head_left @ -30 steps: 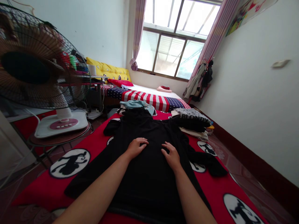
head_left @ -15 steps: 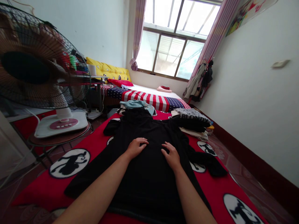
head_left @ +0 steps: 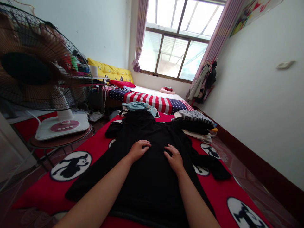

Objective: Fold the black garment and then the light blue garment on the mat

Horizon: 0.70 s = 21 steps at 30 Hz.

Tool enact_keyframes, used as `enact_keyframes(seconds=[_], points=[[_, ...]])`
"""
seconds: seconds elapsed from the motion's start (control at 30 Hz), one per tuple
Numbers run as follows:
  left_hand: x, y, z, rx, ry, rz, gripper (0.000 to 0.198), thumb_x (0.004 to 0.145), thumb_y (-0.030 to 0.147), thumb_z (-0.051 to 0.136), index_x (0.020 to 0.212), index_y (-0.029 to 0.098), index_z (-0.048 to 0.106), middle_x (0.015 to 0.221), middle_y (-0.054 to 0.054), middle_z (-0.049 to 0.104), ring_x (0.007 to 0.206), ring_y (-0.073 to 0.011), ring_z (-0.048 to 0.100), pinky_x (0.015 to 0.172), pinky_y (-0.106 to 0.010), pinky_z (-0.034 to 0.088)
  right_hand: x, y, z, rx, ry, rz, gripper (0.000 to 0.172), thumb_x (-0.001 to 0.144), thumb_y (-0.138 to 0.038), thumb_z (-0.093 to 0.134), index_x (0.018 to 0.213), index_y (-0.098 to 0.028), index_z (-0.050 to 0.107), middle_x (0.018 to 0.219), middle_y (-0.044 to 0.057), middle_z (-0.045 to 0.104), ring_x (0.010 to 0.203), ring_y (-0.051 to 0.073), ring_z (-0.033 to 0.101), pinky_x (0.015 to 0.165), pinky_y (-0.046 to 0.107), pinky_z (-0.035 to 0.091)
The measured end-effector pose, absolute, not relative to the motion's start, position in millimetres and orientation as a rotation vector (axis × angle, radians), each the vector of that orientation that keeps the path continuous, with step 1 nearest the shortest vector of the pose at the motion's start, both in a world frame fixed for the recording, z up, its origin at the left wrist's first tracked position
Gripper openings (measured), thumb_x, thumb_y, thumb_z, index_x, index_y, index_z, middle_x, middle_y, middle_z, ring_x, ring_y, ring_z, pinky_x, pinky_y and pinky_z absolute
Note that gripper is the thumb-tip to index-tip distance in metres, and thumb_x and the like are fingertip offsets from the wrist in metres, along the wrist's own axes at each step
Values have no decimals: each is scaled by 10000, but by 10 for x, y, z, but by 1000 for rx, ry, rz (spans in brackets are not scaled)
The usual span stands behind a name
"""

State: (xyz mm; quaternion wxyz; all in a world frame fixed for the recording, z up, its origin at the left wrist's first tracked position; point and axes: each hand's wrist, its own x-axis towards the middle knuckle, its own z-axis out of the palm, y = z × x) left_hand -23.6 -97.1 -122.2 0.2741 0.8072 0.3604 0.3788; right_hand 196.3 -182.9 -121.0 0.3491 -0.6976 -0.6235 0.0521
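A black long-sleeved garment (head_left: 152, 177) lies spread out before me, with one sleeve (head_left: 213, 164) reaching out to the right. My left hand (head_left: 139, 150) rests on it left of the middle, fingers stretched forward and holding nothing. On the other side my right hand (head_left: 174, 157) lies on the same cloth, its fingers apart, also holding nothing. Beneath the garment is a red blanket (head_left: 99, 141) with white round patches showing dark figures. The garment's far end touches or overlaps a pile of clothes with a light blue piece (head_left: 140, 107) on top.
A stack of folded clothes (head_left: 197, 118) sits at the far right of the blanket. To the left, a table fan (head_left: 63, 125) stands on a round stool (head_left: 80, 136). Beyond are a bed with a striped, starred cover (head_left: 152, 101) and hanging clothes (head_left: 203, 80) by the window.
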Motion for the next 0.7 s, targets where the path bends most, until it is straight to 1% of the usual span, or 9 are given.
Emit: enact_keyframes(seconds=[0.33,0.53,0.7], points=[[-230,-975,-1214,2172,977,1014,207,784,203,582,910,257,737,1108,-14,686,1127,-207,578,1041,-356,407,1961,-1827,-1227,-1791,-1603,117,300,799,-309,562,1071,-251,675,1308,54,567,1281,242,447,1083,464,314],[-232,-973,-1220,2174,974,1020,205,789,206,585,917,253,738,1114,-18,684,1129,-208,575,1043,-355,402,1965,-1828,-1218,-1805,-1621,127,315,809,-313,550,1088,-228,669,1320,67,556,1291,246,433,1088,460,306],[-233,-971,-1224,2169,969,1021,202,789,207,588,915,257,737,1116,-14,682,1131,-209,573,1044,-357,400,1966,-1828,-1219,-1804,-1620,127,319,808,-315,551,1094,-234,665,1322,62,555,1294,241,430,1089,457,305]])
